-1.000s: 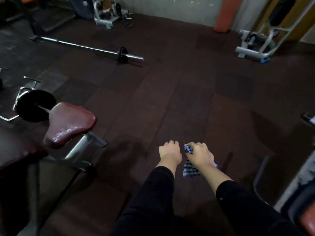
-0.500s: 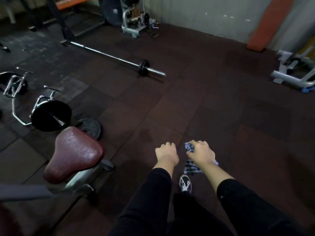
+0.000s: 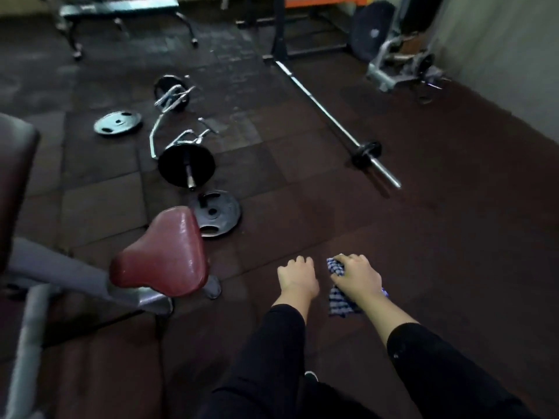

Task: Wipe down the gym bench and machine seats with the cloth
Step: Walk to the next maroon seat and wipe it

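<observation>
Two hands out front, walking. Right hand [image 3: 357, 278] grips the checked cloth [image 3: 340, 300], which hangs below the fist; left hand [image 3: 298, 276] is clenched, holding nothing. View has swung left since a second ago: the maroon machine seat [image 3: 163, 258] is now closer and more central, just left of the hands, and a flat bench [image 3: 118, 10] appears far back. No wiping yet; cloth is off any pad. Likely the maroon seat is next. Barbell [image 3: 335, 122] and plates [image 3: 216, 213] lie on the floor.
</observation>
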Available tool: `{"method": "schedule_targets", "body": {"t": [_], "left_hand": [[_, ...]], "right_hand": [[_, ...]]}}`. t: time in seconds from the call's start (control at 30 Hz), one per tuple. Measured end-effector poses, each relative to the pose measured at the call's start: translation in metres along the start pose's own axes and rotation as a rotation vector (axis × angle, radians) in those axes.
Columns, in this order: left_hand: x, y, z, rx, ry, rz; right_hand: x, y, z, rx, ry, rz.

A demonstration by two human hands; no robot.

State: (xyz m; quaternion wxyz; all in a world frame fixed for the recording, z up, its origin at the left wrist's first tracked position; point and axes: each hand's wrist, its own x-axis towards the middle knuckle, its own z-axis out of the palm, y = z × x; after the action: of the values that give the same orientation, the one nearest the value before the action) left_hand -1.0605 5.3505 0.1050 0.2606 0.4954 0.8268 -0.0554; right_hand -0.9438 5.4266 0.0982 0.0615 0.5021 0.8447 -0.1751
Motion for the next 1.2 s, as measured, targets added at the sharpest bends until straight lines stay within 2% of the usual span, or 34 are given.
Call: {"method": "schedule_targets", "body": {"t": [0.27, 0.57, 0.83, 1.03, 1.2], "left_hand": [[0.081, -0.072, -0.050, -0.136, 0.019, -0.261], [0.173, -0.206, -0.130, -0.260, 0.089, -0.474], [0.197, -0.305, -0.147, -0.436, 0.105, -0.733], [0.200, -0.363, -0.146, -0.677, 0.135, -1.017], [0.208, -0.381, -0.144, -0.899, 0.163, -1.285]], "right_hand": [[0.132, -0.087, -0.013, -0.072, -0.078, -0.289], [0.269, -0.241, -0.011, -0.110, -0.151, -0.530], [0.331, -0.369, 0.014, -0.154, -0.252, -0.792], [0.360, -0.457, 0.043, -0.290, -0.431, -1.049], [0.377, -0.503, 0.067, -0.383, -0.541, -1.321]]}}
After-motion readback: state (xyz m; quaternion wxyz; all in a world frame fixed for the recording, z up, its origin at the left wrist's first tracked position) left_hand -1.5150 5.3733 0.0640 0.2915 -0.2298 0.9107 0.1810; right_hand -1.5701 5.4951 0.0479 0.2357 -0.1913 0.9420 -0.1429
